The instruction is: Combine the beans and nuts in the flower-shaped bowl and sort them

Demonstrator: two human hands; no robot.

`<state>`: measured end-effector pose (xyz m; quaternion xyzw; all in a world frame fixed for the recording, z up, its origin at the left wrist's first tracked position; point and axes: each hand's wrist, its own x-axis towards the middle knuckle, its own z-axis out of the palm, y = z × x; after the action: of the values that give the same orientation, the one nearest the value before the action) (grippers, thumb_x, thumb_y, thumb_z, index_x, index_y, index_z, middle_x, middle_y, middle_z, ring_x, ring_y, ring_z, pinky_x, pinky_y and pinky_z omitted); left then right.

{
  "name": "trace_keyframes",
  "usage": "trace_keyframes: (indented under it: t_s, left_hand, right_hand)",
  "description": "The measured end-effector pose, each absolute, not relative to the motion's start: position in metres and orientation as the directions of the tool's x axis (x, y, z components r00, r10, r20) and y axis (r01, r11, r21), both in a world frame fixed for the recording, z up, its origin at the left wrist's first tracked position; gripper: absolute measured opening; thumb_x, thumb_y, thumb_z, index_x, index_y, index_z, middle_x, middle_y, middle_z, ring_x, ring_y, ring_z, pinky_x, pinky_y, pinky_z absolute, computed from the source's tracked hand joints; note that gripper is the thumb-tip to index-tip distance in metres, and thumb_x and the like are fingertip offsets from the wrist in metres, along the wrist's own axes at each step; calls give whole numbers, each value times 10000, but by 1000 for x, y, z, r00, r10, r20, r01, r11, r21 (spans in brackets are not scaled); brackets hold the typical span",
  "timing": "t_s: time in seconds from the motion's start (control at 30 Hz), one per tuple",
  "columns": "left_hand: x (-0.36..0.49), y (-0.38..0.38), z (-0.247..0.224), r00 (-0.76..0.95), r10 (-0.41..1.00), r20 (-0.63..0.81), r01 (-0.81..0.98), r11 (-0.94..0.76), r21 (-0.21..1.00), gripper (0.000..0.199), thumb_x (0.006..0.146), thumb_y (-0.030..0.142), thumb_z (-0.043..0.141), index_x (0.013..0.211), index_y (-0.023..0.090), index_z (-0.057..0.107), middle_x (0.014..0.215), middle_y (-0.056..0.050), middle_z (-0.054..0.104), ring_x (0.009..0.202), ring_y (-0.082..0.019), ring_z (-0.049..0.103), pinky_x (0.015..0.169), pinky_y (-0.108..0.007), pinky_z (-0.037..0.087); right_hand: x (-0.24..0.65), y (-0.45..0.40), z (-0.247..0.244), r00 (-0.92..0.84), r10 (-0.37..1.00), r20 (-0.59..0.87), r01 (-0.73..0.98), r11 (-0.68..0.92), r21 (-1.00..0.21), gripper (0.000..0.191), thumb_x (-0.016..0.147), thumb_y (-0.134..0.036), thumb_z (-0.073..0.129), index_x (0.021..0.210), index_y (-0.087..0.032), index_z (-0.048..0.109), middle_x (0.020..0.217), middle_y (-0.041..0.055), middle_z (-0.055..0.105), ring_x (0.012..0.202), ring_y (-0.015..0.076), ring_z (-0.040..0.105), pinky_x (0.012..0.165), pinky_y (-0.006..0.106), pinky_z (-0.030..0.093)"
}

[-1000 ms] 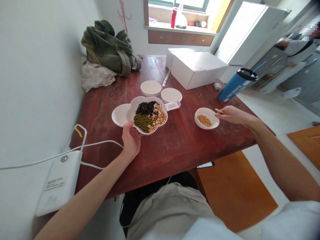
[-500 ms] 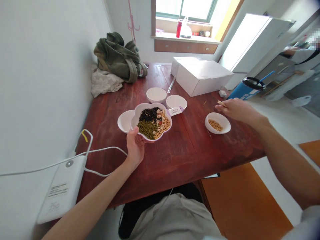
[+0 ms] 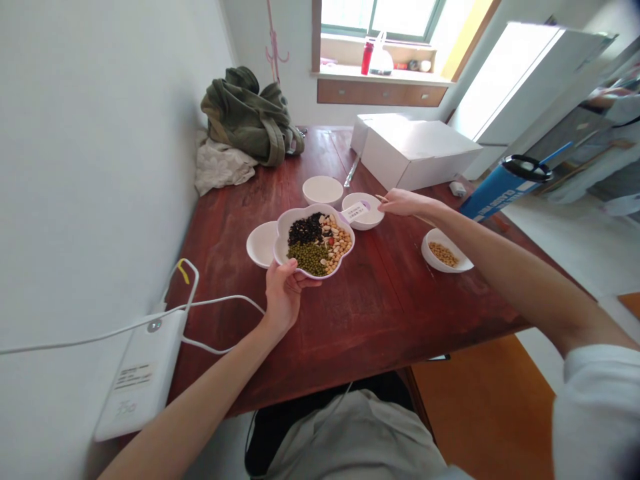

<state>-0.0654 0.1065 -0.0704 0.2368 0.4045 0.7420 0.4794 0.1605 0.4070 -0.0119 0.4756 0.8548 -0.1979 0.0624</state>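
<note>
My left hand (image 3: 284,293) grips a white flower-shaped dish (image 3: 282,230), thumb on its rim, holding it above the table. Inside lie black beans (image 3: 306,229), green mung beans (image 3: 309,259) and a mix of yellow soybeans and peanuts (image 3: 339,248). Its handle (image 3: 355,212) carries a paper label and points right. Closed around thin wooden chopsticks (image 3: 381,198), my right hand (image 3: 404,202) hovers by the right edge of a white bowl (image 3: 369,221). Two further white bowls stand behind (image 3: 323,191) and left (image 3: 260,245) of the dish. A bowl (image 3: 453,268) with soybeans sits under my right forearm.
At the back right lies a white box (image 3: 420,150), with a blue tumbler (image 3: 505,190) and straw near it. A green bag (image 3: 245,117) rests on cloth by the wall. A white power strip (image 3: 137,380) with cables occupies the left edge.
My right hand has swung left with the chopsticks, from beside the soybean bowl to the dish's handle. My left hand still holds the dish. The whole view has shifted slightly.
</note>
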Motion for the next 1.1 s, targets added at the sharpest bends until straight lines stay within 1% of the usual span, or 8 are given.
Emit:
trace_keyframes:
  t_s: [0.17,0.37,0.5,0.67,0.8,0.87,1.0,1.1]
  left_hand:
    - [-62,107,-69,-418,908,-37,-539,-215,814,458,720,382,833,1120,210,689,823,16,811,695,-251,831,650,-386,736]
    - [-60,107,-70,-417,909,-13,-545,-239,804,464,754,378,793,1183,238,688,906,19,830,829,-264,852,743,-425,744]
    - [-59,108,-71,-427,904,-32,-558,-235,796,459,749,360,792,1184,246,698,976,7,849,878,-262,850,771,-412,733]
    - [-60,108,-71,-432,901,-36,-549,-231,803,462,735,358,797,1177,250,717,982,-14,855,839,-255,832,716,-370,706]
    - [-60,107,-70,-450,892,-36,-549,-245,799,437,755,328,781,1183,261,725,998,-14,852,921,-271,837,788,-399,709]
    - [-59,106,-70,-431,902,-41,-565,-234,791,441,761,313,785,1196,267,726,999,-11,849,973,-281,839,840,-420,710]
    - [-54,105,-68,-372,928,-38,-586,-202,784,488,736,251,816,1214,277,723,1069,-22,848,1056,-310,831,888,-452,710]
    - [-50,104,-65,-340,939,-46,-588,-174,790,540,704,223,837,1226,284,712,1123,-18,843,1050,-312,830,896,-467,714]
  right_hand:
    - [175,373,-9,-576,728,-371,817,504,-280,317,887,-302,657,633,-202,497,641,-3,495,602,136,417,620,356,254]
    - [181,311,-12,-697,593,-403,716,602,-353,348,956,-342,607,665,-217,461,618,-13,475,596,135,405,623,352,257]
    - [176,274,-10,-760,497,-419,646,651,-399,355,1013,-351,577,701,-207,485,649,2,542,609,133,448,625,339,268]
    - [163,246,-3,-840,374,-393,525,744,-414,343,1071,-321,515,755,-193,549,684,22,597,608,132,456,643,339,281]
    - [151,238,-3,-876,306,-373,451,794,-407,339,1095,-313,499,835,-161,656,792,81,708,642,142,498,651,330,297]
    - [146,235,-6,-886,289,-362,432,796,-425,349,1108,-336,490,927,-148,722,851,99,751,662,151,531,658,322,312]
    - [142,232,-7,-933,230,-278,351,757,-551,300,1102,-366,557,1190,-170,766,1001,100,796,760,177,616,713,297,373]
    - [149,231,0,-929,253,-270,367,721,-587,275,1079,-389,618,1067,-162,774,827,45,721,695,155,571,687,293,365]
